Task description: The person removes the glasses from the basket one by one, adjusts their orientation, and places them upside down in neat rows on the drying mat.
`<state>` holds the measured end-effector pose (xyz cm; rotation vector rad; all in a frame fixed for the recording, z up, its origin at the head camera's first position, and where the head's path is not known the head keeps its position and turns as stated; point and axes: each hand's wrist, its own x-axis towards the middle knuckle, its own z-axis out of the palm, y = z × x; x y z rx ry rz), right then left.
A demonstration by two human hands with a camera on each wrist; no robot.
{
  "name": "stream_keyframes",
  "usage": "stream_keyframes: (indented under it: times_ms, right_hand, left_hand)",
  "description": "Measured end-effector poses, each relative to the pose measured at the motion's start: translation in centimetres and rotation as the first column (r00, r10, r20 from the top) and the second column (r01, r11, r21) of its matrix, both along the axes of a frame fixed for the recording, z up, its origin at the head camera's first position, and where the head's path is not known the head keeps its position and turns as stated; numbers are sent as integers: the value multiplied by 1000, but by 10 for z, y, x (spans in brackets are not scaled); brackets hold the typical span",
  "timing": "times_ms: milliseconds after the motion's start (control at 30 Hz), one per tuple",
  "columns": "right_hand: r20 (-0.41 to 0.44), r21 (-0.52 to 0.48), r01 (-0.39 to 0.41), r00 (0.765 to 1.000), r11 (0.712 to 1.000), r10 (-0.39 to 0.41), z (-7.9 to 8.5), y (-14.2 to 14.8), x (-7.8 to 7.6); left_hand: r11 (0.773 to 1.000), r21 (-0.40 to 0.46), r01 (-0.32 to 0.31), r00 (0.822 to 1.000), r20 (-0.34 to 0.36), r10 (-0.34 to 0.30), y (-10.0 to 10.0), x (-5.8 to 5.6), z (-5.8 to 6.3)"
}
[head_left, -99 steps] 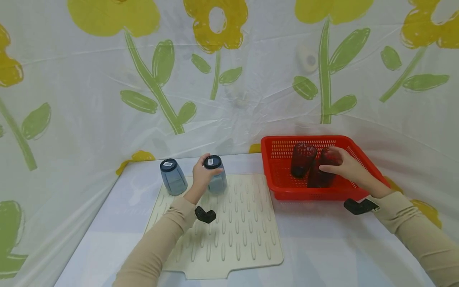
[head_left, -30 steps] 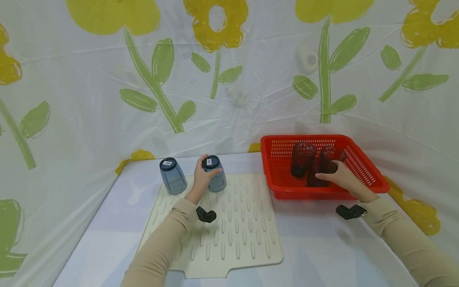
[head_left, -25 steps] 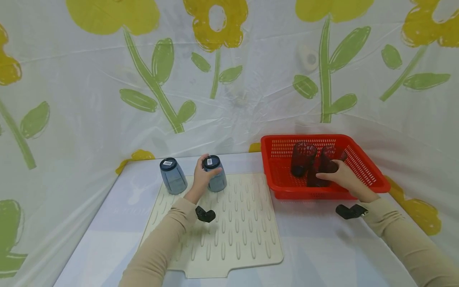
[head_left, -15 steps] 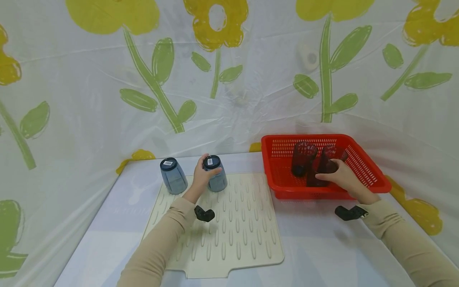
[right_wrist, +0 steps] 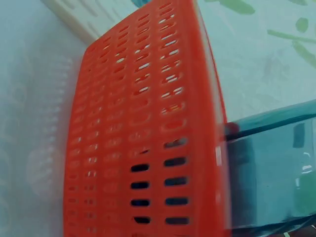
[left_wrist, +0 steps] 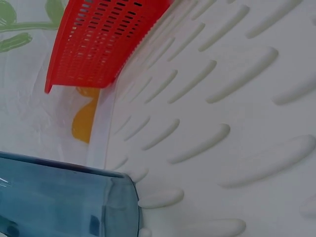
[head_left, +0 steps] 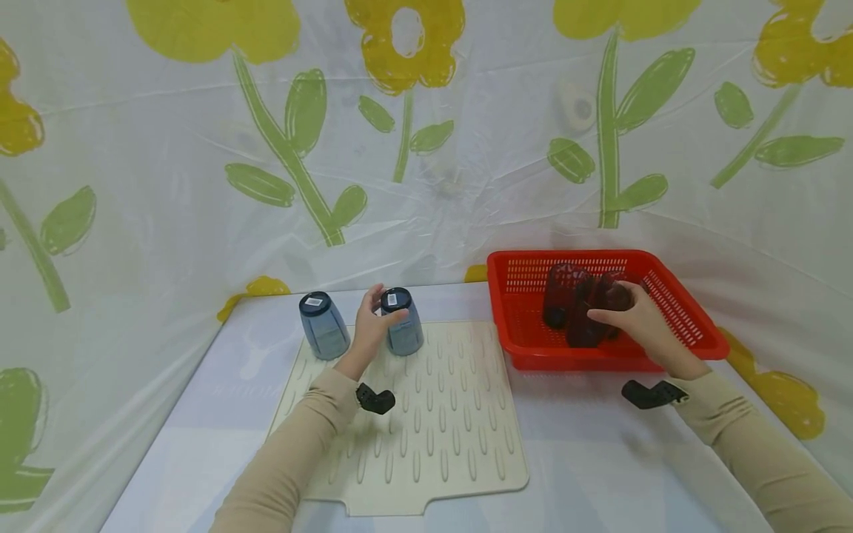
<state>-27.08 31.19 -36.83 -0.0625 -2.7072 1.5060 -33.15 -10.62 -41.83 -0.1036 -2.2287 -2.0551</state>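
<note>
Two blue-tinted tumblers stand upside down on the cream ridged mat: one at the left point(head_left: 324, 329), the other tumbler point(head_left: 405, 339) beside my left hand point(head_left: 370, 331). The left thumb lies across that tumbler's front, while the other fingers stand slightly apart at its left side. In the red basket point(head_left: 553, 360) my right hand point(head_left: 643, 318) grips a tilted tumbler point(head_left: 586, 326) near its dark base. To its left leans another tumbler point(head_left: 560, 292). I cannot tell whether one more lies behind the gripped one. In the right wrist view the tumbler point(right_wrist: 276, 173) shows blue beyond the basket wall.
The mat point(head_left: 433, 429) covers the middle of the white table point(head_left: 586, 459), its tab toward the front. A flower-printed sheet point(head_left: 453, 215) hangs behind and at both sides. The basket's high rim stands between the mat and the right sleeve.
My left fingers have loosened and shifted slightly left from the standing tumbler. My right hand, lower on the tumbler a second ago, now grips near its base, and that tumbler has tilted.
</note>
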Motion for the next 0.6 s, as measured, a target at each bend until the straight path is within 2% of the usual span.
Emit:
stream_keyframes:
  times_ms: [133,367,600]
  right_hand:
    - [-42,-27,21,999,999,-22,5,-3,3]
    - [-152,-158,16,988,987,-40,11,-7,6]
    - [-187,-268,0,981,963,-52,21,-15,11]
  left_hand:
    - [1000,-4,-7,1000,-18,7,-2,1,1]
    - [999,-29,-24,998,-66,22,-5,3,3]
    - [999,-20,-29,995,-95,27,-5,7,10]
